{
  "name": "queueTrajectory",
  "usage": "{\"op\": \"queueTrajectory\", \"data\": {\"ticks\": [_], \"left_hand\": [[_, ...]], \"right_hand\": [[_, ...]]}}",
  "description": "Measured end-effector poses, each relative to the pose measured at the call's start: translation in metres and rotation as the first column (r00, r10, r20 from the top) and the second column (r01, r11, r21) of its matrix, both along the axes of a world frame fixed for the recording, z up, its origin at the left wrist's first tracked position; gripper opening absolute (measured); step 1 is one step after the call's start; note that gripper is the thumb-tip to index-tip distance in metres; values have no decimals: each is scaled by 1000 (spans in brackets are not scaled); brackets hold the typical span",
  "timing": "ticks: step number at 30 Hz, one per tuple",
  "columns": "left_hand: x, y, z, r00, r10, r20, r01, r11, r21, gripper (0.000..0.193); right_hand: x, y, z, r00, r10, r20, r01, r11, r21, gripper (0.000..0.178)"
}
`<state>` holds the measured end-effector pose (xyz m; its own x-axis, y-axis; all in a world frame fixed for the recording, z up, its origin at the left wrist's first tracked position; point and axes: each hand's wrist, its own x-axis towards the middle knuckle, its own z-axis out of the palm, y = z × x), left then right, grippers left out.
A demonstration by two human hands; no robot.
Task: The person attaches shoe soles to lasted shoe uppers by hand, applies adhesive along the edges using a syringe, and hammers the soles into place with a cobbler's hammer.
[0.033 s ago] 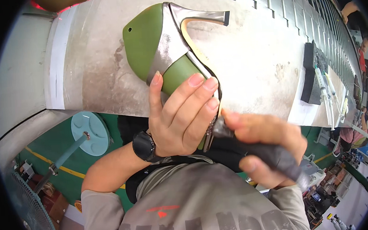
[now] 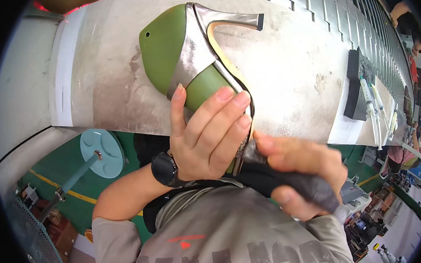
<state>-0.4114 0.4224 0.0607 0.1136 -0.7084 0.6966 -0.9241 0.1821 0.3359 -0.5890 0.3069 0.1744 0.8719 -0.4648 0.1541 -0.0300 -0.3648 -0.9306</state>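
A silver high-heeled shoe (image 2: 197, 54) on a green shoe last (image 2: 163, 52) lies on its side over the table's near edge, its heel pointing to the far right. My left hand (image 2: 207, 141) is closed over the front of the shoe, four fingertips pressed along the sole's edge. My right hand (image 2: 306, 159) grips a tool with a dark, wrapped handle (image 2: 315, 187). The tool's front end meets the sole edge near the toe, just right of my left fingers. Its working tip and the toe are mostly hidden; the right hand is slightly blurred.
Beyond the pale worktable (image 2: 288, 69) runs a slatted metal conveyor (image 2: 326, 8). Several syringes (image 2: 370, 102) lie beside a black block (image 2: 353, 84) at the right. Left of me stand a round blue disc on a pole (image 2: 101, 152) and a fan (image 2: 36, 234).
My right hand and the tool have shifted slightly left along the sole edge. The left hand and the shoe stay almost in place.
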Motion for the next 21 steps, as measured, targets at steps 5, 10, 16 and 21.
{"op": "queueTrajectory", "data": {"ticks": [5, 10, 16, 21], "left_hand": [[-5, -3, -4, 999, 15, -33, -16, 999, -32, 34], [-6, -1, -4, 997, 3, -74, -5, 999, -33, 33], [-5, -2, -4, 999, 7, -51, -9, 999, -32, 31], [-5, -5, 3, 999, -3, -45, 2, 999, -42, 31]], "right_hand": [[-1, 6, -8, 996, -81, 38, 77, 992, 100, 37], [4, -9, -1, 983, -164, -87, 180, 955, 237, 43], [8, -11, 4, 990, -50, -129, 69, 987, 144, 37], [5, 8, -4, 997, -68, 42, 71, 995, -75, 35]]}}
